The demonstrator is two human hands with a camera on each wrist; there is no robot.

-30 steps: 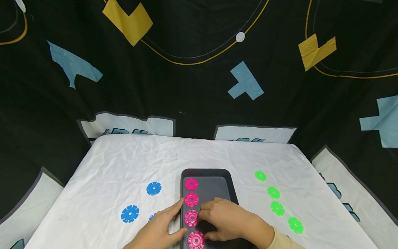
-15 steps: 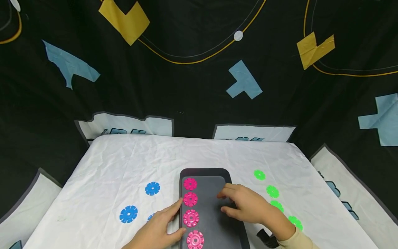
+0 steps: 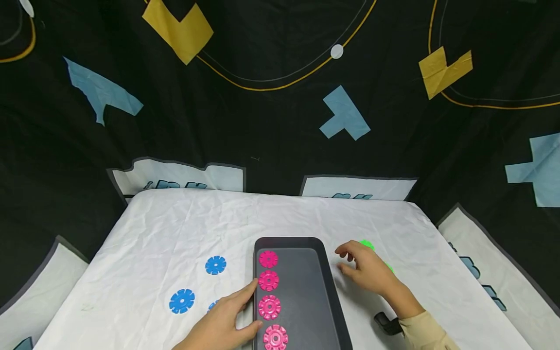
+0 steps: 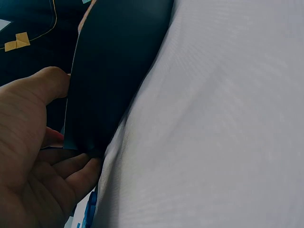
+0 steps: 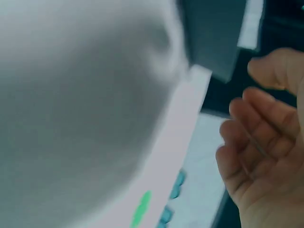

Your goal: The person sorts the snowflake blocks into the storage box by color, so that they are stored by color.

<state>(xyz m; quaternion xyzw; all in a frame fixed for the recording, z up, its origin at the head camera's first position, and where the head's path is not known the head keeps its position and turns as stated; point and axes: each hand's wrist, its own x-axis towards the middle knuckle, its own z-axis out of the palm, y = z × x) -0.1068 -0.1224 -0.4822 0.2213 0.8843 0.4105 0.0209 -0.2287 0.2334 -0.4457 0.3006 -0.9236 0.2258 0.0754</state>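
A dark grey tray [image 3: 306, 296] lies on the white cloth, a column of several pink notched discs [image 3: 269, 281] along its left side. My left hand [image 3: 225, 318] rests against the tray's left edge, thumb and fingers spread. In the left wrist view, its fingertips touch the tray's side wall [image 4: 114, 71]. Right of the tray, my right hand [image 3: 369, 270] hovers over the cloth with loosely bent fingers and nothing in them. It partly covers the green discs [image 3: 366, 244]; one green disc [image 5: 141, 209] also shows, blurred, in the right wrist view.
Blue notched discs [image 3: 182, 301] lie on the cloth left of the tray, one partly behind the left hand. A black strap piece [image 3: 387, 324] sits at the right wrist. A dark patterned curtain [image 3: 280, 131] hangs behind the table.
My right hand has left the pink discs in the tray and moved right, past the tray's edge, over the green discs. The left hand has stayed at the tray's left edge.
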